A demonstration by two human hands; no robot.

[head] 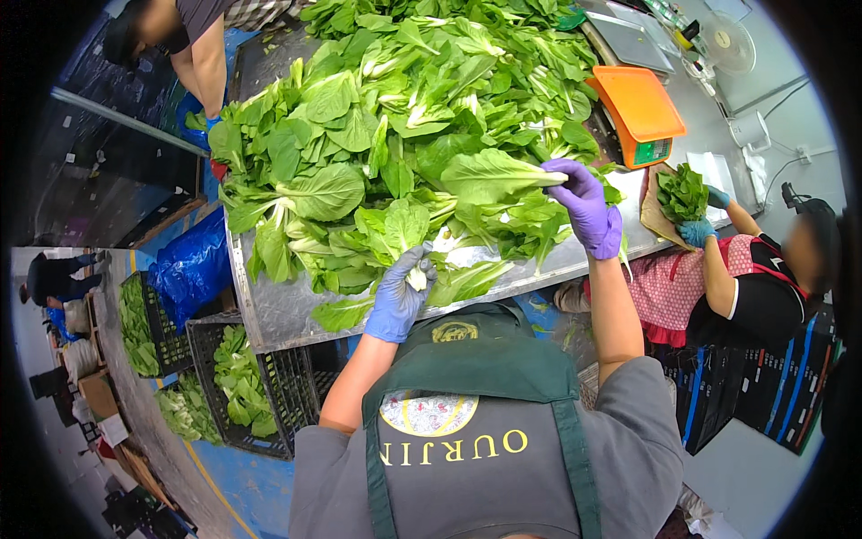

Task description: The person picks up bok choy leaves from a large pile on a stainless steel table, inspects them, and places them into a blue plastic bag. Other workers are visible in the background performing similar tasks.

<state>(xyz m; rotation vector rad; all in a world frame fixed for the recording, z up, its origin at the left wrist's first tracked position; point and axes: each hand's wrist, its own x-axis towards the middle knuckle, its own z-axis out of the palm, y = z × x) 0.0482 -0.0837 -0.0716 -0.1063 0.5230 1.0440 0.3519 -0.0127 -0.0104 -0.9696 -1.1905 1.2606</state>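
My left hand [399, 296], in a blue-violet glove, grips the pale base of a leafy green head [404, 232] near the front edge of the metal table [276, 320]. In my purple-gloved right hand [584, 202] is a single long leaf [495, 176], pinched by its white stem end and raised above the pile. A large heap of leafy greens [411, 101] spreads over the table beyond both hands. Loose leaves [468, 283] lie on the metal between my hands and my apron.
An orange weighing scale [636, 111] stands at the right. Beside it, a co-worker's gloved hands [697, 232] hold a bunch of greens [681, 192]. Another person's arm [207, 64] reaches in at far left. Black crates [289, 377] with greens and a blue plastic bag [192, 269] sit left of the table.
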